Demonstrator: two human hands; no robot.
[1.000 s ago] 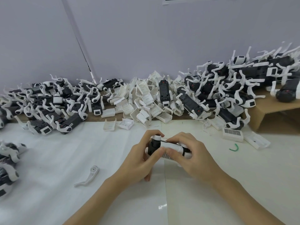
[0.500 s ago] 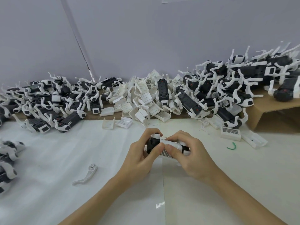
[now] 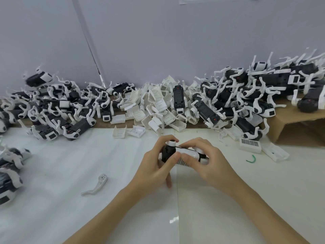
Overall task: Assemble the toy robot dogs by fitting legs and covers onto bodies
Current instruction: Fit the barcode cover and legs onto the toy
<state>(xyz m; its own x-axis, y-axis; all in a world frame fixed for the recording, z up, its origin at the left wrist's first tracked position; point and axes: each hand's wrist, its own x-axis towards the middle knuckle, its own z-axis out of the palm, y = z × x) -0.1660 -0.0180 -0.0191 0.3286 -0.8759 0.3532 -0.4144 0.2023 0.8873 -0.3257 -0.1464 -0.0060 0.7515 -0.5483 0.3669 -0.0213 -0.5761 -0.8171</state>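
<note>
Fingers (image 3: pixel 173 158) of both hands curl round a single toy robot dog body (image 3: pixel 168 153) held just above the white table (image 3: pixel 70 173) at the centre of the view: the left hand (image 3: pixel 154 164) grips the black end, thumb pressed to its near side and forefinger hooked over a white cap on top, while the right hand (image 3: pixel 209 164) pinches a white cover (image 3: pixel 186 154) with a gridded vent panel against the body, thumb on the near edge and the other fingers wrapped over the far side. One loose white leg (image 3: pixel 97 186) lies on the table to the left of the left forearm, well apart from the hands. Partly cut off at the left edge sit a few black-and-white dogs (image 3: pixel 9 171). To the right of the hands, a small green wire loop (image 3: pixel 251 159) lies near a white vent-panel cover (image 3: pixel 249 144) and another white cover (image 3: pixel 275 153). Farther back, along the foot of the pale wall (image 3: pixel 175 41), a heap of white covers (image 3: pixel 154 110) fills the middle, with one black body (image 3: pixel 178 98) lying on top of it; a pile of legged dogs (image 3: pixel 52 106) spreads to its left and a larger pile of dogs (image 3: pixel 255 92) to its right, part of it resting on a cardboard box (image 3: pixel 299 127)
</note>
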